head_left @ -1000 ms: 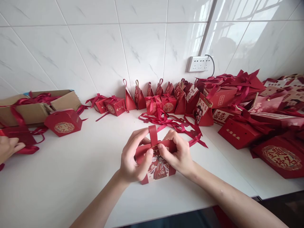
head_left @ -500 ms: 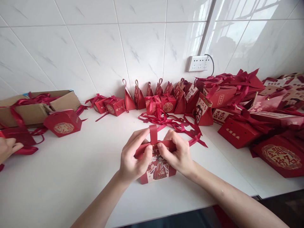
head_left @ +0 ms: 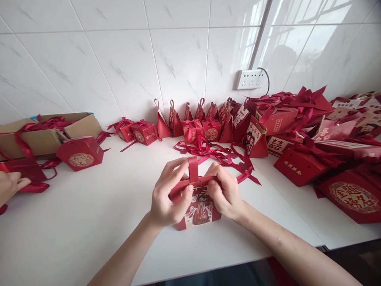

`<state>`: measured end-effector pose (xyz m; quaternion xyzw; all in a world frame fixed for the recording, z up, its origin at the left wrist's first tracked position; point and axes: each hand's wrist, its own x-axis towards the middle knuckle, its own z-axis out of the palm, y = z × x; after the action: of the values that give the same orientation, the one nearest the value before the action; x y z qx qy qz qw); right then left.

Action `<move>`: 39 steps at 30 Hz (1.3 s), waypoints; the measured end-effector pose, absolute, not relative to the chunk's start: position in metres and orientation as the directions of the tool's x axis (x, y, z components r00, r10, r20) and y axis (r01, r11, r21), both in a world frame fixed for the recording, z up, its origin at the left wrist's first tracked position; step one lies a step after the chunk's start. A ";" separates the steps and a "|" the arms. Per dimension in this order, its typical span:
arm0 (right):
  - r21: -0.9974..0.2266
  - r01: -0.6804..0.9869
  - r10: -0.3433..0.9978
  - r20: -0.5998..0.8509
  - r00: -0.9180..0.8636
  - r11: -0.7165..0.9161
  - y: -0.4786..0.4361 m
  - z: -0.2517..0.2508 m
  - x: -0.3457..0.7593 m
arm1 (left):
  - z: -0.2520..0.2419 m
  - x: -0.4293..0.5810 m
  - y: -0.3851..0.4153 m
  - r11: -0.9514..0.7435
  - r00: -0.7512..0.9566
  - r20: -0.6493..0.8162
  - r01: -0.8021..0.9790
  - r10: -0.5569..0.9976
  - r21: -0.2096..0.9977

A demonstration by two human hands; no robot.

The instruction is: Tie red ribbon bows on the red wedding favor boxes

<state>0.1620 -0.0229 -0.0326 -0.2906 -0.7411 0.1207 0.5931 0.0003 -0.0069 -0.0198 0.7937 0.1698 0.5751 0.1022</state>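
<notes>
A red gift box with a printed figure on its front stands upright on the white table before me. A red strap loop rises from the middle of its top edge. My left hand is closed on the left part of that top, thumb in front and fingers behind. On the right part, my right hand pinches the top edge with bent fingers. The fingertips behind the box are hidden. Just beyond the box lie tangled dark red ribbons.
Several small red boxes line the tiled wall. Many finished-looking boxes are heaped at the right. On the left are a cardboard carton with ribbons, a red box and another person's hand. A power strip is on the wall.
My right thumb has shifted right along the box's top edge, away from the strap loop. My left hand stays nearly in place, still gripping the box.
</notes>
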 end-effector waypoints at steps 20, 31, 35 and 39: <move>-0.855 -0.050 0.856 0.516 0.018 0.516 -0.017 -0.037 0.176 | -0.023 -0.002 -0.005 -0.766 0.119 0.758 0.147 0.642 0.626; -0.866 0.173 0.877 0.434 -0.206 0.469 -0.008 -0.034 0.178 | -0.019 -0.007 0.007 -0.484 -0.071 0.481 -0.048 0.874 0.874; -0.850 0.178 0.862 0.458 -0.217 0.496 -0.008 -0.034 0.179 | -0.018 -0.008 0.007 -0.460 -0.081 0.457 -0.020 0.886 0.888; -0.845 0.171 0.854 0.466 -0.230 0.507 -0.009 -0.035 0.178 | -0.015 -0.008 0.006 -0.463 -0.111 0.465 0.041 0.878 0.885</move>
<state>0.1783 -0.0088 -0.0347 -0.3627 -0.7071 0.3390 0.5036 -0.0079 0.0057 -0.0151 0.5780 0.3978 0.6305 0.3321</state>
